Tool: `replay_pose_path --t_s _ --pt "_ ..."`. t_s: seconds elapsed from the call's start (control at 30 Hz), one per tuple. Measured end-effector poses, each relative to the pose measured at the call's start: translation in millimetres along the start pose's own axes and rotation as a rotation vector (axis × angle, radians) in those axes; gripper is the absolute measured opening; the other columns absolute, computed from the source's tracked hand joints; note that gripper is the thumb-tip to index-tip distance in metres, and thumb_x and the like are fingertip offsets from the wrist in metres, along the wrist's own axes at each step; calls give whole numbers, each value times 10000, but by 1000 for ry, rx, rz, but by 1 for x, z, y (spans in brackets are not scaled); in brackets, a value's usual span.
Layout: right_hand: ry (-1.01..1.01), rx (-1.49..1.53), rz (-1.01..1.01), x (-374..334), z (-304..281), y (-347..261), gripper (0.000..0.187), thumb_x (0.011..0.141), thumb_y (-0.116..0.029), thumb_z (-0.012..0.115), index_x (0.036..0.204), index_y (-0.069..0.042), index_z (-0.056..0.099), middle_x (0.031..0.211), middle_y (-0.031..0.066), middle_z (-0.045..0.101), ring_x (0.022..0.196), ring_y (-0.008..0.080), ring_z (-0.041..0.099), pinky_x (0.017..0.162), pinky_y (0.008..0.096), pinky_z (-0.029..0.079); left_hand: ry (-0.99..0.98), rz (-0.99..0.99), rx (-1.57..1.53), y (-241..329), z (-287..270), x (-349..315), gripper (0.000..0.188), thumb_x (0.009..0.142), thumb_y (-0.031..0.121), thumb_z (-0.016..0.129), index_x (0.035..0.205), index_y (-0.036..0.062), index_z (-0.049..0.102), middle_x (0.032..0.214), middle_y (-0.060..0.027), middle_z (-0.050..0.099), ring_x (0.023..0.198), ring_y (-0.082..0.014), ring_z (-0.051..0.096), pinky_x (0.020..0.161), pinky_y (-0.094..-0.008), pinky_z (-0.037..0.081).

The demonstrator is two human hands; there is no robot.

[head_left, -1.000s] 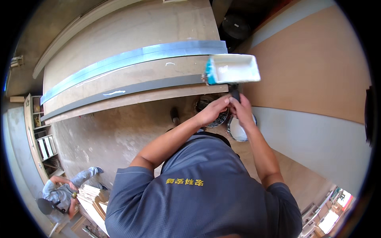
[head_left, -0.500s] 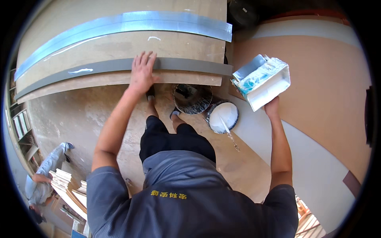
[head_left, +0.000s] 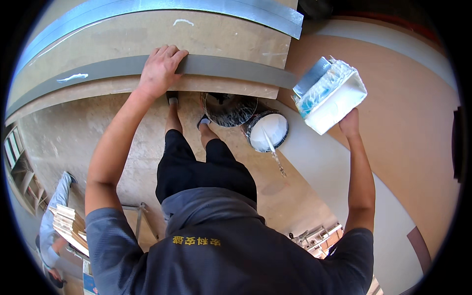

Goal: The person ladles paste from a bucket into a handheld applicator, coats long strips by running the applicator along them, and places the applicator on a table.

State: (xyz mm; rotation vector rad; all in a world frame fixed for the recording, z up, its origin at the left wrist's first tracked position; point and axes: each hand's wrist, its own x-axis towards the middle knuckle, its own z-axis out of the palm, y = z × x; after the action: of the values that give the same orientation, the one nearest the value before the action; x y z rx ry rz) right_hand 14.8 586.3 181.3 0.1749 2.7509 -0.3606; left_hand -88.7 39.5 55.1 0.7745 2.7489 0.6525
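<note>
My left hand [head_left: 161,71] lies across a long grey strip [head_left: 236,68] on the workbench, its fingers bent over the strip's far edge and its thumb by the near edge. In my right hand [head_left: 349,123] is a white box-shaped glue spreader [head_left: 337,101], held in the air to the right of the bench end. White and bluish paste coats its side, and a shiny metal plate [head_left: 313,77] stands along it. How the fingers wrap its underside is hidden. A white smear [head_left: 73,77] sits on the strip farther left.
A silvery strip [head_left: 196,4] crosses the wooden bench top [head_left: 221,37] farther back. Below the bench edge stand a dark bucket [head_left: 231,110] and a bucket of white paste [head_left: 268,132] with a stick in it. Large brown sheets [head_left: 408,113] lie right. Another person [head_left: 51,221] is at lower left, beside stacked boards [head_left: 70,226].
My left hand has shifted left along the grey strip, and its fingers are drawn closer together. The view has moved slightly; the spreader stays raised in my right hand.
</note>
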Motion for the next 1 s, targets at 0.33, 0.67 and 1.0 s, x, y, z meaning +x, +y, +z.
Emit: replay_pose_path --t_s 0.33,0.67,1.0 --pt "-171 47 69 3 -11 -8 442 802 -160 675 1196 -1 555 1198 175 610 1142 319 562 944 372 441 20 38 -17 11 -7 -1 634 596 64 764 1191 99 549 1044 -75 588 1021 -265 538 900 -371 418" --pt "-157 -99 -54 7 -6 15 333 790 -155 651 1090 -11 623 1064 187 663 1017 363 621 846 385 491 169 -40 -6 47 -24 -11 929 612 69 802 1420 90 342 1292 -135 482 1233 -319 434 1070 -432 333" --pt "-86 -64 -69 11 -11 2 221 696 -192 687 804 0 681 780 207 655 723 390 627 663 431 505 200 -571 -175 86 17 -211 780 701 65 745 1388 47 376 1338 -187 437 1256 -369 400 1061 -428 323"
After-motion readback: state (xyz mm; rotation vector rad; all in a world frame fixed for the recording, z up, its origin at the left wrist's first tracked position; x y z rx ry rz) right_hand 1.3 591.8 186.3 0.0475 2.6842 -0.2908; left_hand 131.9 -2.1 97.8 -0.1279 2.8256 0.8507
